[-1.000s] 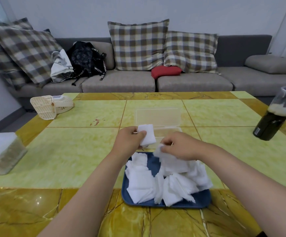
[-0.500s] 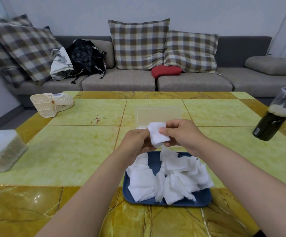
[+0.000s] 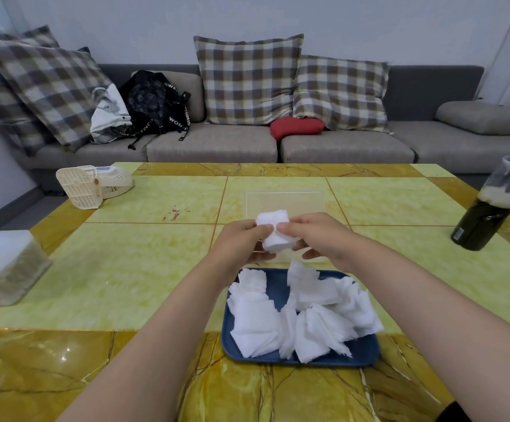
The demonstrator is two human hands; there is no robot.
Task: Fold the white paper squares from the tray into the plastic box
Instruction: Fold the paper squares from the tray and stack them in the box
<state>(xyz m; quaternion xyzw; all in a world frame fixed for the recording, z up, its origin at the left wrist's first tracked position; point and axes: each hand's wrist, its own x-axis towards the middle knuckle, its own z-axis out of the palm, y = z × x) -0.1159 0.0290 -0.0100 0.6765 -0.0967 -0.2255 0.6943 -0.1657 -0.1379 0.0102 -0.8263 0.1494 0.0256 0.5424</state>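
Observation:
A blue tray near the table's front holds several loose white paper squares. Just beyond it stands a clear plastic box, its near part hidden behind my hands. Above the gap between tray and box I hold one white paper square, partly folded. My left hand pinches its left side and my right hand pinches its right side, thumbs meeting on the paper.
A dark bottle with a plastic-wrapped top stands at the right edge. A cream fan lies at the far left, and a white-lidded container sits at the near left. A grey sofa with checked cushions runs behind the table.
My right hand left the pile in the tray and joined the left hand on the held square. Both hands now pinch it, a little higher and centred.

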